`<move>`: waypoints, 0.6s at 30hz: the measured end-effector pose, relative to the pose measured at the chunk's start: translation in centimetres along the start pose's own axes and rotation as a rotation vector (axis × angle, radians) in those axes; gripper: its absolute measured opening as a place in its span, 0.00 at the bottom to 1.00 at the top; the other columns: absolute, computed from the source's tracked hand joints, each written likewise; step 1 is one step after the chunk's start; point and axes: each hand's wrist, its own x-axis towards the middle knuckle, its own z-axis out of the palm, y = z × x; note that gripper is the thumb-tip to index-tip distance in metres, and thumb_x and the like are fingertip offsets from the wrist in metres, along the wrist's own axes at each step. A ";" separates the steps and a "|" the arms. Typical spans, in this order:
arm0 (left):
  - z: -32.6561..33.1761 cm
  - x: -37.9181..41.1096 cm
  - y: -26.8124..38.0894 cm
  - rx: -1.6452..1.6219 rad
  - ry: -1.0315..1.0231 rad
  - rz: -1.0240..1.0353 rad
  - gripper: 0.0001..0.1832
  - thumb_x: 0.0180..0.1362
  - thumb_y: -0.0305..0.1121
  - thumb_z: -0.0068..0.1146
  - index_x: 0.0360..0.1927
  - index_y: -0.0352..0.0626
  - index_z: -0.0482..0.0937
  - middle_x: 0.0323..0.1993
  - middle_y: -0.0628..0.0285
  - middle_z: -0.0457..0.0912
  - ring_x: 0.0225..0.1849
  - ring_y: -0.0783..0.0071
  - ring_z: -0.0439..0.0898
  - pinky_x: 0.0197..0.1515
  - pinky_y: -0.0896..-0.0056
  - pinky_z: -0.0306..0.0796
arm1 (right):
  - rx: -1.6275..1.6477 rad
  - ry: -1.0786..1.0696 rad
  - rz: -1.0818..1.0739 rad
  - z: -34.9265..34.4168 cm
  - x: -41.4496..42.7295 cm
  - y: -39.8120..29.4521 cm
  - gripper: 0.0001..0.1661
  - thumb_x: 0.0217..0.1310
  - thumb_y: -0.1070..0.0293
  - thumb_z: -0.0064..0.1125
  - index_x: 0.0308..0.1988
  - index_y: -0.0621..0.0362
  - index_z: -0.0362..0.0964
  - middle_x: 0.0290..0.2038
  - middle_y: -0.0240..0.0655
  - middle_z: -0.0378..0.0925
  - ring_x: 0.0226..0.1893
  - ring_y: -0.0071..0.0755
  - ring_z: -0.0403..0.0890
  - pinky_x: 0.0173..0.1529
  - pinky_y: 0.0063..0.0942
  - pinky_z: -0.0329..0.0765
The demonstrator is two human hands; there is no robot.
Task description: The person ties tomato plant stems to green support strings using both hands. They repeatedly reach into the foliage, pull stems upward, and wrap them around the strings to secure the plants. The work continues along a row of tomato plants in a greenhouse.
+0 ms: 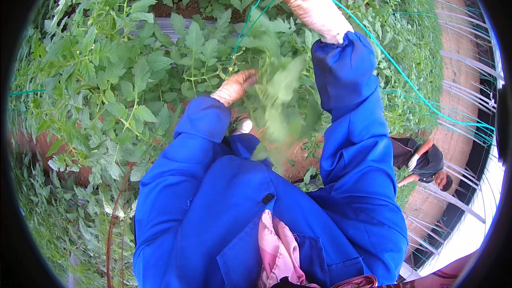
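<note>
Green twine (360, 22) runs up to my right hand (302, 2), raised at the top of the view in a soiled white glove. My fingers are closed around the twine, and two strands drop from them toward a tomato plant's yellow flowers (231, 69). Lower and to the left, my left hand (236, 86), also in a stained glove, is at a tomato shoot (280, 92) whose leaves are blurred by motion. Its fingertips are partly blurred against the leaves, so whether they grip the stem is unclear.
Dense tomato plants (136, 68) fill the left and far side, with plastic mulch (168, 28) between them. Reddish soil (296, 162) and a white shoe (243, 127) show below. At right, another person (424, 162) bends among plants near strung lines and a wall (456, 56).
</note>
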 end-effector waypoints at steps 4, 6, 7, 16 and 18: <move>-4.0 -4.0 1.1 0.144 -0.378 0.189 0.21 0.44 0.26 0.53 0.47 0.40 0.74 0.44 0.56 0.76 0.50 0.66 0.71 0.56 0.69 0.61 | -0.020 0.160 -0.178 -1.8 -0.1 6.2 0.22 0.65 0.60 0.43 0.48 0.67 0.68 0.50 0.39 0.71 0.52 0.30 0.69 0.58 0.23 0.61; -6.2 -4.6 -1.0 -0.086 -0.396 0.308 0.20 0.42 0.23 0.50 0.43 0.42 0.76 0.44 0.58 0.76 0.48 0.63 0.73 0.55 0.67 0.64 | 0.007 0.369 -0.084 -2.5 -2.4 11.1 0.22 0.64 0.58 0.42 0.47 0.64 0.70 0.47 0.42 0.74 0.47 0.33 0.73 0.52 0.24 0.66; -7.6 -5.2 -0.9 -0.577 -0.409 0.234 0.17 0.45 0.28 0.52 0.42 0.42 0.76 0.46 0.57 0.75 0.49 0.62 0.72 0.55 0.64 0.64 | 0.039 0.432 0.028 -2.5 -3.4 11.9 0.23 0.64 0.58 0.42 0.49 0.64 0.68 0.48 0.42 0.73 0.48 0.33 0.73 0.53 0.24 0.66; -12.7 0.3 -10.1 -1.155 0.187 0.674 0.29 0.57 0.37 0.45 0.62 0.45 0.56 0.62 0.53 0.58 0.63 0.62 0.58 0.61 0.60 0.56 | 0.123 0.495 0.135 7.3 -14.3 6.5 0.16 0.60 0.63 0.49 0.43 0.62 0.72 0.33 0.46 0.75 0.38 0.33 0.76 0.44 0.29 0.70; -11.4 -0.3 -8.1 -1.013 0.284 0.396 0.28 0.60 0.38 0.40 0.62 0.41 0.55 0.62 0.53 0.59 0.62 0.63 0.59 0.62 0.62 0.55 | 0.043 0.431 0.156 7.7 -17.4 5.8 0.17 0.58 0.63 0.51 0.43 0.63 0.72 0.35 0.45 0.75 0.39 0.41 0.75 0.45 0.31 0.70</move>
